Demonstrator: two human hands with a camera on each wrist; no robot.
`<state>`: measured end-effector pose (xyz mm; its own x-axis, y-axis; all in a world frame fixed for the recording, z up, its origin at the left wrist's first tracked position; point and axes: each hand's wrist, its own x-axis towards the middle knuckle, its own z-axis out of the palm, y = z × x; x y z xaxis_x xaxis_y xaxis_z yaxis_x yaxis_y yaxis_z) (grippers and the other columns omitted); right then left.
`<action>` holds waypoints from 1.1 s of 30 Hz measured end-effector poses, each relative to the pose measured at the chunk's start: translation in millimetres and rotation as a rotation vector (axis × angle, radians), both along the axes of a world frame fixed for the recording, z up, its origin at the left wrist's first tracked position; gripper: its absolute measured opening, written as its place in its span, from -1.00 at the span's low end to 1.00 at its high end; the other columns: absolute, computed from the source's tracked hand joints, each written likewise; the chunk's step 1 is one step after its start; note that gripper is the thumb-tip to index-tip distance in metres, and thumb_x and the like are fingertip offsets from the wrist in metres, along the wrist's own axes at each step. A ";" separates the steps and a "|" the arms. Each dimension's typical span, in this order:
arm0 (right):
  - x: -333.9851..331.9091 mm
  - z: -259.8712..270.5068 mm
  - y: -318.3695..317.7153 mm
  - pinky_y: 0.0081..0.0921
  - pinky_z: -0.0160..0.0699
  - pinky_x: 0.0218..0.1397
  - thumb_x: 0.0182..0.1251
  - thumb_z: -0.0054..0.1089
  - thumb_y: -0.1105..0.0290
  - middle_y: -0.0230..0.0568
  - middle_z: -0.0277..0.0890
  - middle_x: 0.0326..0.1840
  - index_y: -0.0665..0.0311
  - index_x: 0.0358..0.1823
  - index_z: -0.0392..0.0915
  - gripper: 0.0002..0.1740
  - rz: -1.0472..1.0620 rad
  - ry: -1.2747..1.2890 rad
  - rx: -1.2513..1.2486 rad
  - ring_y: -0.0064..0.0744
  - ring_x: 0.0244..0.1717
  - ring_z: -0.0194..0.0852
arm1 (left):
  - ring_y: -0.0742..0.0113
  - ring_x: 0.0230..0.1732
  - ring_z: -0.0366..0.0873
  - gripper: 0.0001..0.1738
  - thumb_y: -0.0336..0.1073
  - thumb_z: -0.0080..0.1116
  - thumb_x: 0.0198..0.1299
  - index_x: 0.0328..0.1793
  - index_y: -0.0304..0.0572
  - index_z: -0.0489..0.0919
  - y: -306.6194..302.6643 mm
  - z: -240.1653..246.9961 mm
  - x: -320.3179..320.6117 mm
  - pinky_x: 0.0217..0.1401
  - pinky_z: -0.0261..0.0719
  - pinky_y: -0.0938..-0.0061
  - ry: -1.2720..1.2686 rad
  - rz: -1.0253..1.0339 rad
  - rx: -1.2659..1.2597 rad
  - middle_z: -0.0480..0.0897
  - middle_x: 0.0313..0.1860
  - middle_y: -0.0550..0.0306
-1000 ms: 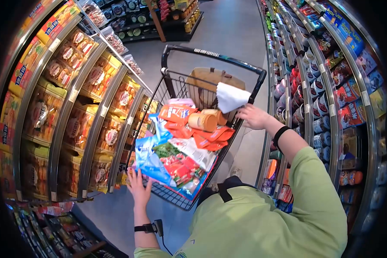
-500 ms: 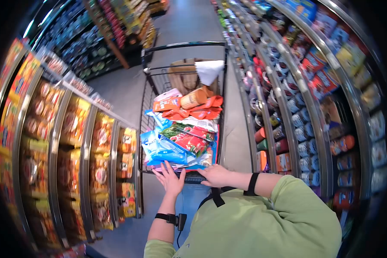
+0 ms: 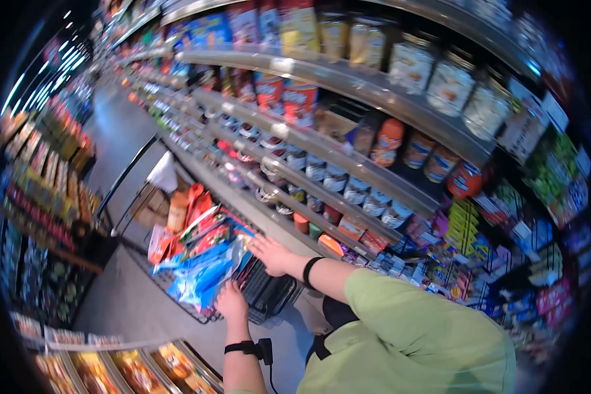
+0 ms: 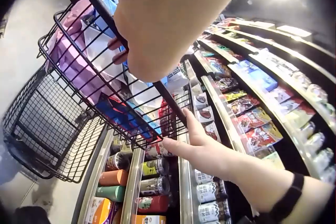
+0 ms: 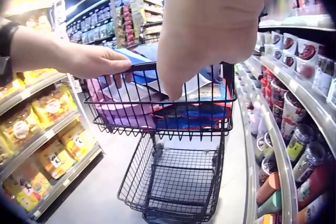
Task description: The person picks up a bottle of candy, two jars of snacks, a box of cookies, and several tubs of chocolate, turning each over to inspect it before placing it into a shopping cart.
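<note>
A black wire shopping cart (image 5: 231, 100) holds packages, among them a blue bag (image 3: 200, 269), orange-red packs (image 3: 197, 200) and a pale purple bag (image 4: 76, 69). At its near edge, my left hand (image 3: 232, 301) curls its fingers over the basket's rim (image 5: 144, 67); in the right wrist view this hand (image 5: 100, 61) shows from the side. My right hand (image 3: 274, 255) rests on the near right corner with fingers stretched toward the packages. Its thumb lies outside the wires in the left wrist view, where part of the hand (image 4: 207, 153) is visible. A white cloth (image 3: 162, 172) hangs at the far end.
Shelves of jars and snack bags (image 3: 299, 102) run close along the cart's right side. Yellow packaged goods (image 5: 50, 106) fill shelving on the left. Floor (image 3: 121, 289) shows beside the cart, and a lower wire basket (image 5: 181, 182) sits under the upper one.
The head view has swung right, bringing more of the right shelves into sight. My right hand moved from the cart's side to its near edge; my left hand now curls over the rim.
</note>
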<state>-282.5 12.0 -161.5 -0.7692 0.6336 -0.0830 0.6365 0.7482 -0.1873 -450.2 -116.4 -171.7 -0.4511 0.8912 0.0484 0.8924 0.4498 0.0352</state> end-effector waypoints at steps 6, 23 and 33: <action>17.6 5.7 31.8 -0.06 -0.25 0.59 -0.04 0.28 0.31 -0.08 -0.23 0.62 0.21 0.54 -0.11 0.08 -0.012 0.030 -0.079 -0.09 0.63 -0.35 | -0.07 -0.29 0.68 -0.64 0.04 -0.15 0.40 -0.13 -0.04 0.52 39.7 8.9 9.8 -0.30 0.62 0.06 -0.016 -0.048 -0.077 0.66 -0.28 -0.03; 277.1 168.7 29.0 -0.17 0.27 0.32 0.10 0.23 0.56 0.05 0.28 0.22 0.36 0.23 0.28 -0.39 -0.537 0.954 0.506 0.07 0.26 0.26 | -0.17 -0.28 0.65 -0.65 0.03 -0.16 0.41 -0.10 -0.01 0.51 57.3 22.1 28.6 -0.30 0.58 -0.01 -0.003 -0.077 -0.194 0.66 -0.30 -0.09; 311.8 167.2 95.4 -0.26 0.49 0.08 0.16 0.38 0.40 0.09 0.46 0.00 0.42 0.23 0.27 -0.35 -0.832 0.981 0.483 -0.04 0.02 0.50 | -0.16 -0.11 0.62 -0.59 -0.11 0.28 0.15 -0.01 -0.27 0.61 76.2 72.8 63.8 -0.04 0.55 0.13 -0.254 -0.051 -0.030 0.66 -0.12 -0.20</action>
<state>29.3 107.5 5.7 0.2332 0.7430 0.6274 0.6842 0.3331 -0.6488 -386.5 -40.2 -98.9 -0.4000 0.9124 -0.0873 0.8783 0.4088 0.2481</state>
